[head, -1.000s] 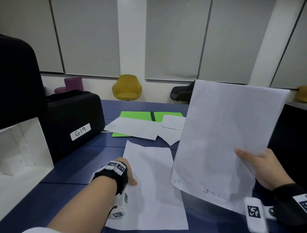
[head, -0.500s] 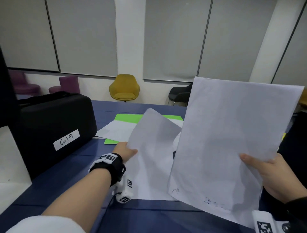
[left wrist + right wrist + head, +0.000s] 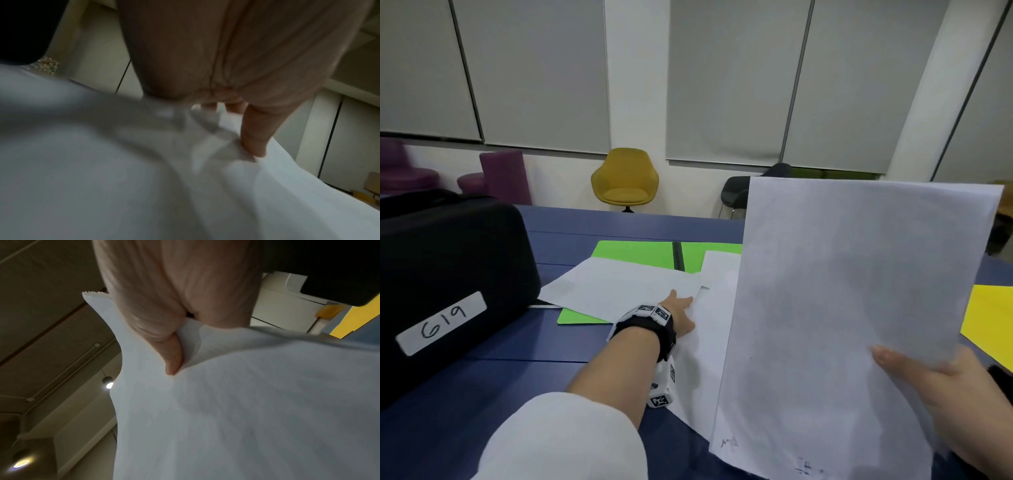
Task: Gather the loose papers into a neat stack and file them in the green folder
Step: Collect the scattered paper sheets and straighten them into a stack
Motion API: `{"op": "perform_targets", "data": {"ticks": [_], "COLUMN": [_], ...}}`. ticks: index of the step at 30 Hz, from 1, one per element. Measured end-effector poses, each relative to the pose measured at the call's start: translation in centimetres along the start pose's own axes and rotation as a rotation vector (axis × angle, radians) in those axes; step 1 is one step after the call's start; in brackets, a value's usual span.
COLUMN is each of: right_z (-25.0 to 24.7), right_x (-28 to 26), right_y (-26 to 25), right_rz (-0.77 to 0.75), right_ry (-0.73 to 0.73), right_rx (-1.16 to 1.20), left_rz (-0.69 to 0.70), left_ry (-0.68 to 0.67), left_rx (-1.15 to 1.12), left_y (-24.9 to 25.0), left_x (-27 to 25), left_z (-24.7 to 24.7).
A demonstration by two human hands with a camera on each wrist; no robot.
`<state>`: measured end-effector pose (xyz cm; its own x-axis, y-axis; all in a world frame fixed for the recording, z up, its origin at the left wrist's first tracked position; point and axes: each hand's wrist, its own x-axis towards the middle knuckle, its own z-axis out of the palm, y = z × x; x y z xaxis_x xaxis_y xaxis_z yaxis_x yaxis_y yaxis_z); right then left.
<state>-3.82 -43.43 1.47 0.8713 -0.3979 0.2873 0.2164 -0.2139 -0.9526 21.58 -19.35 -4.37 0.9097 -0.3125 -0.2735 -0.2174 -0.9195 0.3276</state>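
My right hand [image 3: 928, 394] pinches a white sheet or thin stack of paper [image 3: 842, 308] and holds it upright at the right; its thumb [image 3: 172, 356] presses the front face. My left hand [image 3: 681, 311] reaches forward over the blue table [image 3: 482, 377] and grips the far end of another white sheet [image 3: 705, 370], with the thumb [image 3: 255, 142] on the buckled paper [image 3: 144, 186]. The green folder [image 3: 633, 250] lies open just beyond that hand. A loose sheet [image 3: 619, 287] lies across its left half. More white paper [image 3: 719, 267] shows on its right half, partly hidden by the upright sheet.
A black case [image 3: 448, 274] labelled 619 stands at the left of the table. A yellow folder or sheet [image 3: 989, 325] lies at the right edge. Beyond the table stand a yellow chair [image 3: 625, 181], purple seats [image 3: 503, 174] and a dark chair [image 3: 736, 192].
My left hand has lifted the sheet off the near table and carried it forward to the green folder. The right hand still holds its paper upright, slightly lower.
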Motion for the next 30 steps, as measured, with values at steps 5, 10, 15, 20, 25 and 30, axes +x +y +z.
{"op": "perform_targets", "data": {"ticks": [5,10,15,20,25,30], "right_z": [0.3,0.3,0.0,-1.3,-2.2,-2.8], "right_x": [0.5,0.4,-0.4,-1.2,-2.3,-3.9], "right_y": [0.8,0.8,0.6,0.3,-0.1,-0.1], "right_rz": [0.072,0.09,0.06,0.039,-0.006,-0.007], "right_ry": [-0.005,-0.054,-0.037,-0.018,-0.003,-0.013], "right_rx": [0.052,0.036,0.028,-0.001,0.054,0.076], "left_rz": [0.006,0.054,0.092,0.148,0.232,0.267], "left_ry": [-0.079,-0.045,-0.064,-0.074,-0.094,-0.171], "left_rx": [0.128,0.173,0.201,0.246,0.253,0.227], "left_y": [-0.6,-1.2,-2.6,-3.3,-5.1,-7.6], "left_x": [0.7,0.1,-1.1,-4.3,-8.7,-14.5], "left_z": [0.6,1.1,1.7,1.8,3.2,4.1]}}
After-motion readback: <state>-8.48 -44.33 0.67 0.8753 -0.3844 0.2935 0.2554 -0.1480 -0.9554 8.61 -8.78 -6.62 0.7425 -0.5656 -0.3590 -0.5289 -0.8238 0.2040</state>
